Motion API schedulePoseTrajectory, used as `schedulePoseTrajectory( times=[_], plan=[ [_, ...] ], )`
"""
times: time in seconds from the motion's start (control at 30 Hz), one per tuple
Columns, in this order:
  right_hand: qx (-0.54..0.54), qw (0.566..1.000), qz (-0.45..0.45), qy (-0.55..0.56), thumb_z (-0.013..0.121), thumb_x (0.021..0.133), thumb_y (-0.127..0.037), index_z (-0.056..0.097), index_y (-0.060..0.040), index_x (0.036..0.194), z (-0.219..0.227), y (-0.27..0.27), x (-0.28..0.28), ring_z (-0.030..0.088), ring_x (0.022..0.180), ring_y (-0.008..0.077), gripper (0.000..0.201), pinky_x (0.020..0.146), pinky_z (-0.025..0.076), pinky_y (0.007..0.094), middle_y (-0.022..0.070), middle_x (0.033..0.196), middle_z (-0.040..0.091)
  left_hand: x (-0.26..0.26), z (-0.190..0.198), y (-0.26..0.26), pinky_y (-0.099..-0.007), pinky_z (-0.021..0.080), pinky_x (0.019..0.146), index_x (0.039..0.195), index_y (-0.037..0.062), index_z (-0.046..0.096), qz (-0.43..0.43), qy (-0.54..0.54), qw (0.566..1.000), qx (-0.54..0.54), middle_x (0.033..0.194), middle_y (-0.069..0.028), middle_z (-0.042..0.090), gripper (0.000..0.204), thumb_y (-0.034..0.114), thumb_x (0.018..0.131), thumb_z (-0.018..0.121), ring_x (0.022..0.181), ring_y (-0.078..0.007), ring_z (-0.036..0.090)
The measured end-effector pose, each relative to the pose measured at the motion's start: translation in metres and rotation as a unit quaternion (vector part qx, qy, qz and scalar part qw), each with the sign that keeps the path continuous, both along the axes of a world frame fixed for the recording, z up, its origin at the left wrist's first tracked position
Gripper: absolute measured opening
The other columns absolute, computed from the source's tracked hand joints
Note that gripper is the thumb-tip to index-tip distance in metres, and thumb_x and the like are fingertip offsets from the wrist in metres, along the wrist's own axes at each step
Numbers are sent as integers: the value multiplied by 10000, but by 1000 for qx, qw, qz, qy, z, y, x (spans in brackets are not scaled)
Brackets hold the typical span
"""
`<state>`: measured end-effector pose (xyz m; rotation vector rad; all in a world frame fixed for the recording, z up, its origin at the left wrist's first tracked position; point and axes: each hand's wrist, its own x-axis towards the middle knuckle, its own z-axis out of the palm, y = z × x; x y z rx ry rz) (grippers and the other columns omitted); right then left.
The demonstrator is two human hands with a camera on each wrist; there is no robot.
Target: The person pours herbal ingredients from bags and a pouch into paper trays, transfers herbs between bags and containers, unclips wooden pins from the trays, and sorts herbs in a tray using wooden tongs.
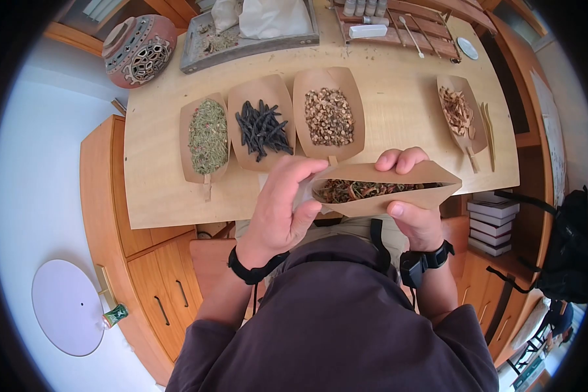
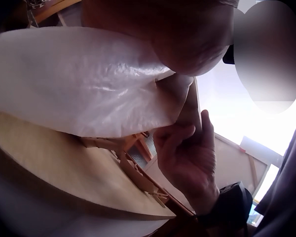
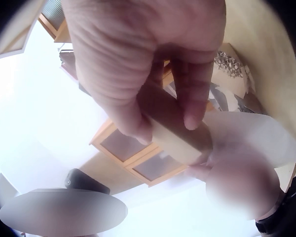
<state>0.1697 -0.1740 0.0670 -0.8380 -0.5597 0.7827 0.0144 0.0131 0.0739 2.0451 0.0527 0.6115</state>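
Observation:
A brown paper tray (image 1: 372,208) holding dried reddish-brown shreds (image 1: 359,189) is squeezed narrow above the table's front edge. My right hand (image 1: 415,196) pinches its right part, thumb on the near side and fingers on the far side. The left hand (image 1: 284,206) is at its left end, fingers and thumb round the mouth of a translucent white bag (image 2: 84,81). In the left wrist view the bag hangs from that hand, with the tray's end at its mouth. What lies inside the bag cannot be made out.
Paper trays of green herb (image 1: 208,137), black pieces (image 1: 262,130) and tan chopped bits (image 1: 330,117) stand beyond the hands. To the right is a tray of brown slices (image 1: 458,112) beside wooden tweezers (image 1: 489,137). A grey tray (image 1: 251,49) and a slatted rack (image 1: 405,32) stand behind.

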Motion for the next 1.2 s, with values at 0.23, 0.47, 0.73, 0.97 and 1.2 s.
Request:
schedulePoseTrajectory(
  times=[0.23, 0.47, 0.73, 0.97, 1.2],
  plan=[
    [-34, 999, 10, -30, 828, 746, -38, 530, -102, 1128, 0, -2, 0, 556, 1202, 231, 489, 1065, 436, 405, 119, 1207, 609, 8, 10, -2, -386, 473, 878, 1363, -21, 568, -18, 0, 999, 28, 1112, -167, 615, 515, 387, 1082, 427, 976, -324, 579],
    [-29, 999, 6, -22, 811, 773, -23, 526, -98, 1136, -2, -1, 2, 552, 1213, 229, 468, 1076, 436, 408, 115, 1216, 605, 10, 12, 3, -371, 490, 845, 1420, 13, 555, -29, 6, 998, 51, 1140, -158, 624, 456, 305, 1088, 444, 954, -295, 583],
    [-45, 999, 1, -16, 794, 800, -9, 526, -96, 1147, 0, -1, 1, 552, 1213, 215, 446, 1068, 443, 393, 107, 1225, 603, 14, 22, 3, -366, 479, 889, 1399, -17, 578, -45, 18, 997, 66, 1155, -169, 613, 488, 318, 1105, 380, 1008, -288, 591],
    [-55, 998, 8, -35, 779, 809, 17, 529, -90, 1164, -2, 0, 0, 558, 1202, 196, 447, 1058, 453, 368, 93, 1241, 611, 14, 27, -3, -363, 468, 918, 1410, 13, 578, -65, 95, 992, 52, 1184, -154, 582, 477, 332, 1100, 406, 1042, -284, 568],
    [-73, 996, 13, -43, 778, 815, 16, 536, -83, 1176, -1, 3, 1, 563, 1209, 202, 445, 1050, 464, 366, 94, 1247, 613, 15, 31, 4, -374, 510, 881, 1451, 122, 565, -60, 84, 993, 55, 1176, -153, 550, 407, 206, 1056, 515, 981, -299, 597]
  ],
)
